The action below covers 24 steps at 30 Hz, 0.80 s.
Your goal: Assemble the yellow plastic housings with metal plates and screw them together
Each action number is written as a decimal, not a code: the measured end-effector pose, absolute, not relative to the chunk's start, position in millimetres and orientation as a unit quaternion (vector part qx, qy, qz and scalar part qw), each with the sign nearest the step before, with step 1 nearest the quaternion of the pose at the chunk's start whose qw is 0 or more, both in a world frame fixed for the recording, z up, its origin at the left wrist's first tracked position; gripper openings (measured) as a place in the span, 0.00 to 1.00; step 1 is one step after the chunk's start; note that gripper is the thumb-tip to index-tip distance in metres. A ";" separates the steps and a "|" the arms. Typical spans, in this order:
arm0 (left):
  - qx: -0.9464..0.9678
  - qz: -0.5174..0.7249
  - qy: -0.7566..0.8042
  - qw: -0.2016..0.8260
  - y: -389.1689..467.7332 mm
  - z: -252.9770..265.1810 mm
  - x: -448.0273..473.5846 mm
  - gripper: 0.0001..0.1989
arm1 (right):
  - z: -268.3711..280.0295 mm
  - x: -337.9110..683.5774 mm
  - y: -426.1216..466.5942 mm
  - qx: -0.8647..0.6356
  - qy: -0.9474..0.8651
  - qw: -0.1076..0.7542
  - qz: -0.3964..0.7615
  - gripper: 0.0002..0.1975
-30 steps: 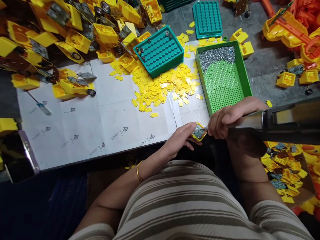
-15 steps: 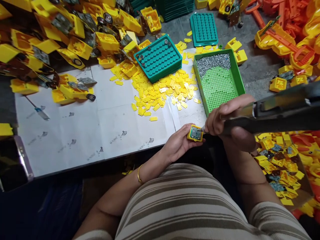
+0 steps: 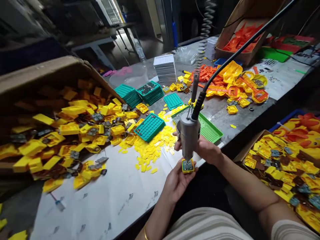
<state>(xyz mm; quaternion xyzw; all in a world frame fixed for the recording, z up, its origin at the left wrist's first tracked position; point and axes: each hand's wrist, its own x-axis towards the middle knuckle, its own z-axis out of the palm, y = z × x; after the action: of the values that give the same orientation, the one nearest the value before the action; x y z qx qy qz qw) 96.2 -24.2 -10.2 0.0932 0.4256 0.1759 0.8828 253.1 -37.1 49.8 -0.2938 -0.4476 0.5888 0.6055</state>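
Note:
My left hand [image 3: 175, 183] is closed around the edges of a small yellow plastic housing [image 3: 188, 171] with a grey-green circuit board in it. My right hand [image 3: 208, 150] grips an electric screwdriver [image 3: 188, 136], which stands upright over the housing. Its tip meets the board or sits just above it; I cannot tell which. Just behind the screwdriver lies a green perforated tray [image 3: 211, 129] with small silvery screws in its far part. Loose flat yellow pieces [image 3: 147, 151] are spread over the white sheet to the left of my hands.
A black cable [image 3: 232, 51] and a coiled spring [image 3: 203, 33] run up from the screwdriver. A teal pitted tray [image 3: 151, 126] sits behind the yellow pieces. Wired yellow housings spill from a cardboard box [image 3: 50, 71] at left. Another box of yellow parts [image 3: 280, 166] stands at right.
The view has tilted up, showing more of the room. The screwdriver, earlier slanting off to the right, now stands upright over the housing. Both hands keep their hold.

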 end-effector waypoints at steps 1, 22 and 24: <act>0.095 0.172 0.430 0.881 -25.0 -9.3 96.1 0.18 | 51.4 253.4 -39.3 -0.285 -0.443 0.608 0.593 0.25; 0.147 0.172 0.421 0.878 -39.9 -15.0 106.7 0.16 | 52.1 261.0 -56.7 -0.292 -0.384 0.646 0.592 0.27; 0.145 0.184 0.412 0.880 -39.9 -16.5 106.9 0.14 | 50.9 261.6 -57.0 -0.309 -0.435 0.629 0.565 0.23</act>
<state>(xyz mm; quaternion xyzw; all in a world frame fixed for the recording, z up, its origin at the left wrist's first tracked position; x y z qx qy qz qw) 106.9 -39.9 -16.5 0.1449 0.4124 0.1840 0.8804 261.6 -57.0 50.9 -0.3092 -0.4349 0.5649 0.6294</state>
